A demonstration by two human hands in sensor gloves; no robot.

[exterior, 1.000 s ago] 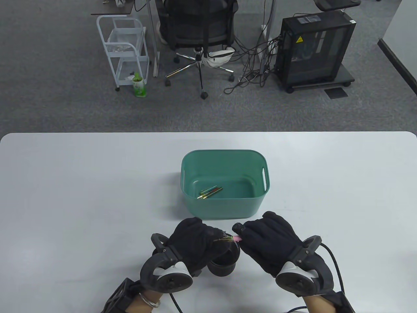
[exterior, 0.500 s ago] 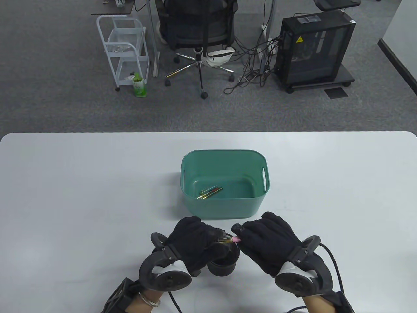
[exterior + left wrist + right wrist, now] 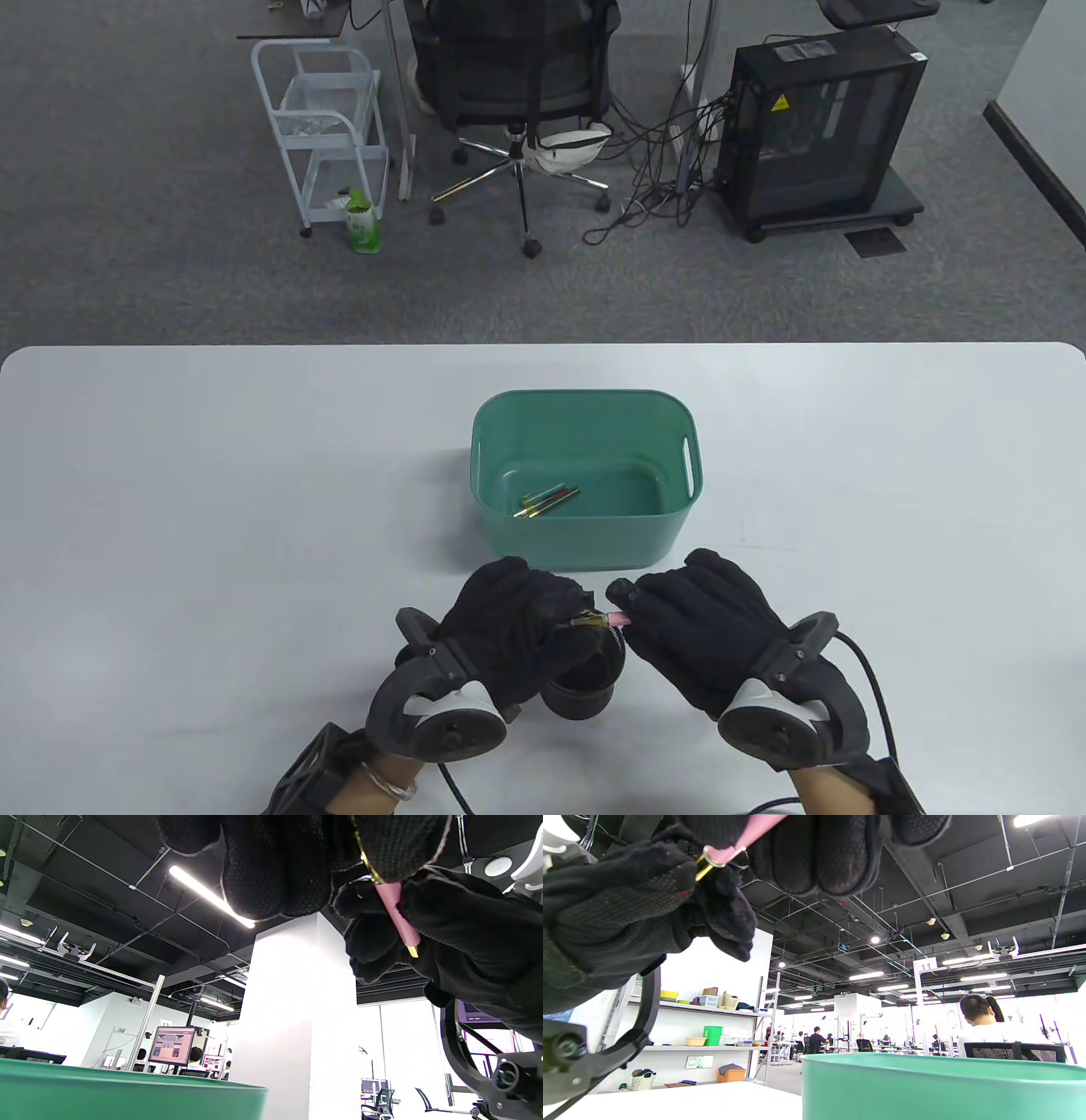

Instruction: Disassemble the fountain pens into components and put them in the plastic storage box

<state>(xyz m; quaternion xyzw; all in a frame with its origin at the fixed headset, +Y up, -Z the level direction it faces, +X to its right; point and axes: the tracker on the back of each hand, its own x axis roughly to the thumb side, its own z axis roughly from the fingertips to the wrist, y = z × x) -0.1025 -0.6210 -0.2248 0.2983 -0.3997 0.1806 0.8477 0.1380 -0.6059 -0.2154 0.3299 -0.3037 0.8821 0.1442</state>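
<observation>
A pink fountain pen (image 3: pixel 604 622) with gold trim is held level between both hands, just in front of the green plastic box (image 3: pixel 585 399). My left hand (image 3: pixel 517 620) grips its gold end; my right hand (image 3: pixel 691 620) grips its pink barrel. The wrist views show the pink barrel (image 3: pixel 398 918) (image 3: pixel 746 836) running into curled fingers on each side. Several pen parts (image 3: pixel 547 501) with gold tips lie on the box floor. A black round pen holder (image 3: pixel 581 683) stands under the hands, mostly hidden.
The white table (image 3: pixel 212 509) stretches wide to both sides of the box. Beyond its far edge are an office chair (image 3: pixel 517 76), a white cart (image 3: pixel 327 127) and a black computer case (image 3: pixel 819 127) on the carpet.
Both hands have crept slightly toward the box with the pen still held between them; little else differs.
</observation>
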